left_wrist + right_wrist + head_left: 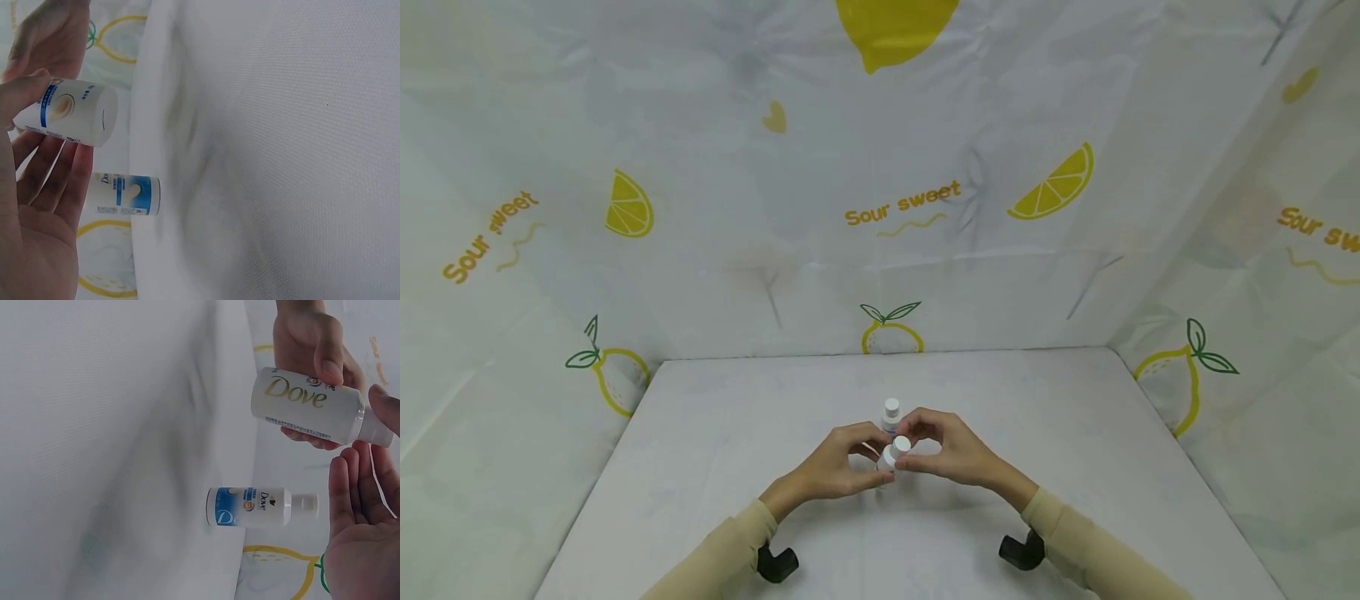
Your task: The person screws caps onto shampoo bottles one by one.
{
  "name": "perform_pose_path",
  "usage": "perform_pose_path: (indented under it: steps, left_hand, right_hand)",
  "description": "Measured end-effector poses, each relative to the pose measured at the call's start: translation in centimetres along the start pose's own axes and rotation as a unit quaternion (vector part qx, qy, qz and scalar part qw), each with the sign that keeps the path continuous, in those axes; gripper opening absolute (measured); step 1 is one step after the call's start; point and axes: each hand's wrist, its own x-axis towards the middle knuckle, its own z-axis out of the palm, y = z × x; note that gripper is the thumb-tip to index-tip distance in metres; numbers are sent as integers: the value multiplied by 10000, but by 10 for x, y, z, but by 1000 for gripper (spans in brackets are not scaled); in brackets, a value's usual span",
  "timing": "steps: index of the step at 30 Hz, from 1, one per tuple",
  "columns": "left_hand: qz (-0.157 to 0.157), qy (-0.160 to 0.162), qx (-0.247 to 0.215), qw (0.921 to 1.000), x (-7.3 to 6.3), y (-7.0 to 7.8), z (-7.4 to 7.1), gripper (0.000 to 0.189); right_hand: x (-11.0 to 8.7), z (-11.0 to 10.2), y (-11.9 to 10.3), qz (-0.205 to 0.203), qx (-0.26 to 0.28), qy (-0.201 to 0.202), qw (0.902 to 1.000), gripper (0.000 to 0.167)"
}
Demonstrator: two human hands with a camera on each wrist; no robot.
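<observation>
A small white Dove bottle is tilted in front of me, and my left hand grips it round the body between thumb and fingers. At its top, my right hand pinches the white cap between thumb and fingertips. The gold brand name faces the right wrist view, while the left wrist view shows the bottle's flat base and blue label band. Just beyond both hands, a second Dove bottle, white with a blue lower part and a white cap, stands upright on the table.
The white-covered table meets a lemon-printed cloth backdrop along its far edge. Similar cloth hangs on both sides. Dark curved wrist mounts show beside the sleeves, low over the near part of the table.
</observation>
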Motion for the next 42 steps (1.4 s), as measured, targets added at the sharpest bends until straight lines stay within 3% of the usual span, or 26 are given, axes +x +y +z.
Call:
perform_pose_path:
  steps: [7,15,19,32,42]
  left_hand:
    - [-12,-149,-85,9999,0,0,1,34]
    - [-93,-355,-263,9990,-2,4,1,38]
    - [30,-376,-236,9990,-2,3,1,40]
    - [-36,-504,-383,9980,-2,4,0,39]
    - [208,-390,-185,9989,-1,1,-1,39]
  right_hand:
    - [2,-10,2,-30,557,-595,9967,31]
    - [4,-18,4,-31,1255,-1310,9834,32]
    - [4,-20,6,-19,1335,-1375,9815,32]
    - [7,-24,8,63,1451,-1659,9754,34]
    - [6,-19,6,86,1122,-1347,9845,29]
